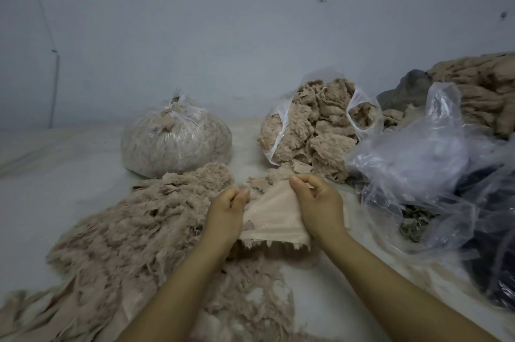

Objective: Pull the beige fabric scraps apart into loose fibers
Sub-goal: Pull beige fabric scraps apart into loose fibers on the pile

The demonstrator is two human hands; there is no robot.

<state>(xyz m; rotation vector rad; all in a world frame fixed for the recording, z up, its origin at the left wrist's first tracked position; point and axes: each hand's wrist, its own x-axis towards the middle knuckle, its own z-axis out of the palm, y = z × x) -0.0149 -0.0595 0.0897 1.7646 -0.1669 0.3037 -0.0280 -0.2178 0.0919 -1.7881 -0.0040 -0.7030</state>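
Beige fabric scrap (274, 219) sits near centre, my left hand (227, 209) and right hand (317, 202) pinching its far edge with curled fingers; I'd grip close together and pull sideways, dropping fibres onto the left fluff pile (133, 230)

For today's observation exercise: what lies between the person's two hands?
In the head view, a woven beige fabric scrap spans the gap, pinched by the left hand and the right hand.
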